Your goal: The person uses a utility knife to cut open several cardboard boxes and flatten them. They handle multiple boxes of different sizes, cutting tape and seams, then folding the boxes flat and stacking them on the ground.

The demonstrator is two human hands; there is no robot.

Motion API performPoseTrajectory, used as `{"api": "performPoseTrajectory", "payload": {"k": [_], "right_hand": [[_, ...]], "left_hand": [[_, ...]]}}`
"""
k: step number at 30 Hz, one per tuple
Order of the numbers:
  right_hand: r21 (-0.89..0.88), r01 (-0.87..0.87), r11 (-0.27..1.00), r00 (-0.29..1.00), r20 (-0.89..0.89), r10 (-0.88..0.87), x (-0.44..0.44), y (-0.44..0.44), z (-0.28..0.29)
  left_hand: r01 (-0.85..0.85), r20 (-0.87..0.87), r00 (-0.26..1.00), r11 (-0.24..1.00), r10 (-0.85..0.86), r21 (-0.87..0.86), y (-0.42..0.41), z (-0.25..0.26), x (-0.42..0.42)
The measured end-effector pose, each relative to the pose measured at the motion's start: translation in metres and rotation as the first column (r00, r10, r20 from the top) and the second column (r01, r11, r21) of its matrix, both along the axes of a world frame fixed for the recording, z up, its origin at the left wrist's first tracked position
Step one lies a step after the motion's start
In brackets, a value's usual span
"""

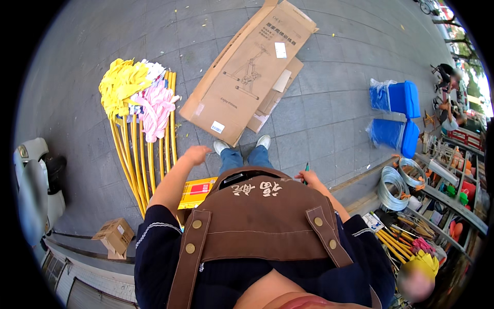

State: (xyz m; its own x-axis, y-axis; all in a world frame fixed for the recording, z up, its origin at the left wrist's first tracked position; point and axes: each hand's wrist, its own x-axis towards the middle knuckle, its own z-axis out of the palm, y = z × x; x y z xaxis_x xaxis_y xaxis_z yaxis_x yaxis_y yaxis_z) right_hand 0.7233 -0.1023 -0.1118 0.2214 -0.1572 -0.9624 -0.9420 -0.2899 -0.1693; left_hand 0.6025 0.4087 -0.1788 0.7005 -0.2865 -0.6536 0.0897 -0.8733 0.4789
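My left hand (197, 154) is held out above the paving, near the yellow poles, with its fingers partly curled; whether they hold anything is not clear. My right hand (311, 178) grips a slim green tool (307, 167), too small to identify. Before my shoes lies a large flattened cardboard box (247, 77) with a printed exercise machine, on top of another cardboard piece (283, 90). To the left, several mops with yellow poles (150, 166) lean, their heads of yellow cloth (121, 87) and pink cloth (156, 110) upward. I wear a brown apron (262, 216).
Blue bins (403, 98) with plastic wrap stand at right, beside coils of wire (389, 189) and a rack (451, 197) of hardware. A yellow box (197, 191) is close at my left side. A small carton (115, 235) is further back left. People sit far right.
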Motion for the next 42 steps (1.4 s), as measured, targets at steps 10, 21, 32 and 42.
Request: {"api": "performPoseTrajectory", "payload": {"k": [10,21,32,42], "right_hand": [[0.147,-0.557,0.817,0.802,0.349,0.484,0.075,0.152,0.029],[0.081,-0.891,0.447,0.425,0.498,0.756,0.181,0.208,0.03],[-0.144,-0.845,0.516,0.455,0.313,0.833,0.322,0.133,0.023],[-0.014,-0.863,0.505,0.461,0.384,0.8,0.235,0.169,0.058]], "left_hand": [[-0.693,-0.207,0.681,0.71,0.702,0.129,0.026,0.012,-0.221],[-0.986,-0.024,0.167,0.167,0.986,0.01,-0.053,0.026,-0.204],[-0.946,-0.249,0.063,-0.021,0.966,-0.323,-0.249,0.051,-0.076],[-0.998,-0.208,-0.013,-0.025,0.978,-0.056,-0.201,0.034,-0.186]]}}
